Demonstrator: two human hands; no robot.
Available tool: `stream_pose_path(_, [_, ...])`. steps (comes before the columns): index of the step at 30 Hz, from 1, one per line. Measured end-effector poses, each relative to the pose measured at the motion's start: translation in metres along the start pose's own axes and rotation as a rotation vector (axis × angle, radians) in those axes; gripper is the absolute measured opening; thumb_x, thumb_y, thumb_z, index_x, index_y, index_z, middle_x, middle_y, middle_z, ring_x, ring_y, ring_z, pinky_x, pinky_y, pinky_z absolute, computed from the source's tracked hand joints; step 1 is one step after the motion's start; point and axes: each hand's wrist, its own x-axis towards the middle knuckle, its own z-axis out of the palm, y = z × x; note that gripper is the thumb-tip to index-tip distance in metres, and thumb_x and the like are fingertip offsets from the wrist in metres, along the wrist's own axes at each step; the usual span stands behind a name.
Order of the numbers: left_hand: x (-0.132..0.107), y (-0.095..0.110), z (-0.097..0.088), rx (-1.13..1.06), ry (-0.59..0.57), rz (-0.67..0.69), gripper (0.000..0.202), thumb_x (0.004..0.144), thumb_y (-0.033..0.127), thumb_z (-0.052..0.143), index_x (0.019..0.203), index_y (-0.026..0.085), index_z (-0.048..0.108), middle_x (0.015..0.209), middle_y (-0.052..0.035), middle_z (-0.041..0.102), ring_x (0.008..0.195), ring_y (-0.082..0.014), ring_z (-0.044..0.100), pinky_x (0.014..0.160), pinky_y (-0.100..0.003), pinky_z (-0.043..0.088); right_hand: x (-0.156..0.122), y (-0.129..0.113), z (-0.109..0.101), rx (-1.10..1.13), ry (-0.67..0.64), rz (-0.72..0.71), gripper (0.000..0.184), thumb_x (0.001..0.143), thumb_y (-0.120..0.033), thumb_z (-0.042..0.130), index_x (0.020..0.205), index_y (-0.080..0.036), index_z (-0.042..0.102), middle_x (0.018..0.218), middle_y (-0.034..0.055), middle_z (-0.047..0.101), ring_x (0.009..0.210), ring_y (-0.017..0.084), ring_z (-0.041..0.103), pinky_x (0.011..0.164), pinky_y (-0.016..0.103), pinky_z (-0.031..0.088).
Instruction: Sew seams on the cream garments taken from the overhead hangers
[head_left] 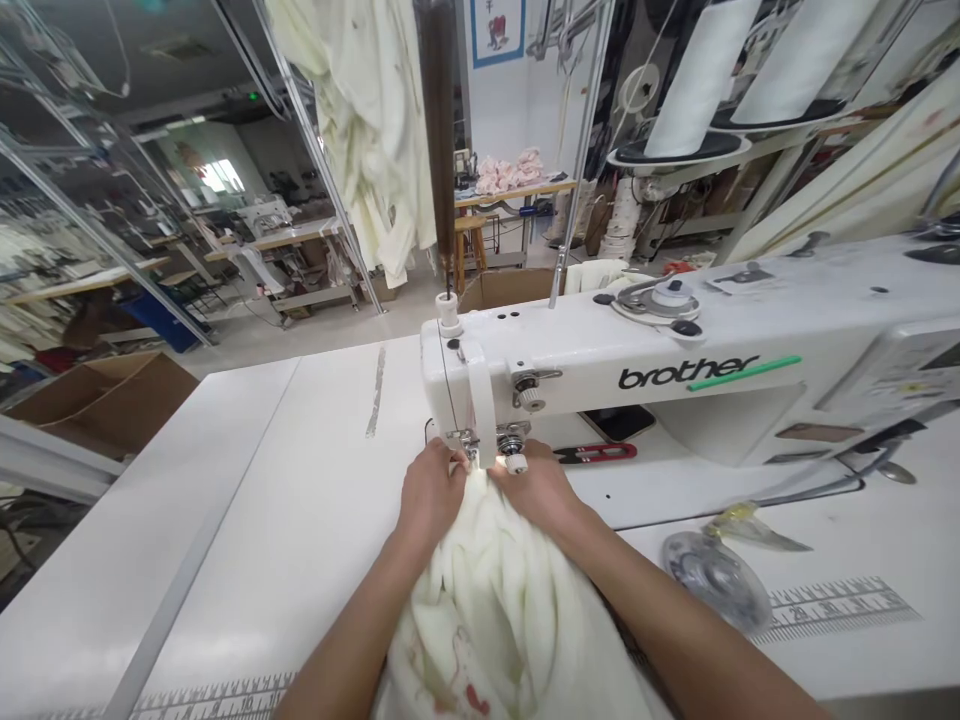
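Currently, fabric (495, 600) held at machine (675, 350).
Left hand (431, 492) and right hand (536, 490) lie side by side on the table (300, 480); each grip pinches fabric.

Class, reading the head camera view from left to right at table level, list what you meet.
Cardboard box → silver strip → left hand → right hand, both gripping the cream fabric → red snips → clear round disc → far-right ruler print.

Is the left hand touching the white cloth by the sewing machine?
Touching. The head view shows the left hand pinching the bunched white cloth with no gap, beside the right hand.
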Motion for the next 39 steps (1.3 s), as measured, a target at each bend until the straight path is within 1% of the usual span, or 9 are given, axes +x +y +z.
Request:
stream_pose_path(5, [0.001,-0.001,0.003,0.005,0.023,-0.036,0.014,0.079,0.021,0.045,0.082,0.018,0.058,0.086,-0.0049,0.065,0.068,-0.0169,0.058,0.061,-0.026,0.038,0.001,0.002,0.005,-0.030,0.031,-0.006,0.017,0.082,-0.015,0.049,0.067,-0.014,0.058,0.070,0.0051,0.062,0.065,0.017,0.057,0.054,0.022,0.033])
stream_pose_path(8, [0.002,-0.002,0.005,0.002,0.038,-0.036,0.013,0.079,0.020,0.045,0.083,0.018,0.058,0.085,-0.0049,0.065,0.070,-0.0174,0.059,0.061,-0.026,0.039,0.001,0.003,0.009,-0.060,0.061,-0.014,0.018,0.082,-0.014,0.048,0.068,-0.014,0.060,0.074,0.0067,0.064,0.070,0.019,0.058,0.058,0.022,0.035])
stream_pose_path(11, [0.002,-0.003,0.007,0.004,0.065,-0.042,0.013,0.079,0.021,0.044,0.083,0.018,0.057,0.084,-0.0052,0.064,0.072,-0.0178,0.060,0.062,-0.026,0.040,0.001,0.004,0.014,-0.099,0.099,-0.018,0.019,0.082,-0.012,0.047,0.070,-0.014,0.061,0.075,0.0075,0.064,0.070,0.019,0.059,0.059,0.023,0.035])
stream_pose_path(15, [0.002,-0.005,0.011,0.017,0.097,-0.036,0.014,0.079,0.021,0.044,0.086,0.018,0.056,0.087,-0.0055,0.064,0.073,-0.0180,0.061,0.063,-0.027,0.041,0.001,0.006,0.022,-0.151,0.155,-0.007,0.019,0.082,-0.013,0.046,0.072,-0.014,0.062,0.073,0.0074,0.065,0.069,0.021,0.060,0.058,0.024,0.035])
stream_pose_path(19, [0.002,-0.006,0.014,0.058,0.127,-0.042,0.013,0.080,0.022,0.043,0.084,0.017,0.055,0.087,-0.0067,0.063,0.076,-0.0202,0.061,0.064,-0.028,0.041,0.001,0.006,0.026,-0.183,0.194,-0.004,0.018,0.082,-0.014,0.047,0.074,-0.014,0.063,0.074,0.0070,0.065,0.071,0.021,0.060,0.059,0.025,0.036])
stream_pose_path(25, [0.003,-0.003,0.014,0.087,0.151,-0.050,0.016,0.083,0.025,0.041,0.085,0.016,0.054,0.090,-0.0095,0.063,0.077,-0.0220,0.061,0.062,-0.029,0.040,0.003,0.005,0.028,-0.211,0.218,-0.023,0.019,0.081,-0.013,0.047,0.073,-0.015,0.064,0.068,0.0058,0.064,0.066,0.020,0.059,0.054,0.026,0.033])
stream_pose_path(32, [0.002,-0.004,0.014,0.068,0.145,-0.043,0.016,0.082,0.026,0.043,0.087,0.017,0.055,0.092,-0.0091,0.064,0.079,-0.0219,0.061,0.064,-0.028,0.041,0.005,0.011,0.035,-0.272,0.231,-0.040,0.017,0.081,-0.015,0.048,0.073,-0.016,0.064,0.066,0.0065,0.063,0.064,0.021,0.059,0.052,0.027,0.030])
stream_pose_path(36, [0.002,-0.003,0.013,0.057,0.142,-0.036,0.017,0.081,0.024,0.043,0.091,0.018,0.055,0.095,-0.0075,0.064,0.082,-0.0213,0.060,0.068,-0.029,0.041,0.004,0.010,0.035,-0.276,0.229,-0.036,0.021,0.082,-0.015,0.045,0.073,-0.016,0.064,0.065,0.0065,0.062,0.065,0.021,0.059,0.053,0.027,0.031])
stream_pose_path(39, [0.003,-0.002,0.013,0.055,0.148,-0.043,0.016,0.081,0.024,0.043,0.089,0.018,0.055,0.096,-0.0087,0.063,0.083,-0.0218,0.060,0.068,-0.029,0.041,0.003,0.008,0.033,-0.267,0.225,-0.031,0.020,0.082,-0.015,0.045,0.074,-0.016,0.064,0.067,0.0064,0.063,0.065,0.021,0.059,0.054,0.027,0.032])
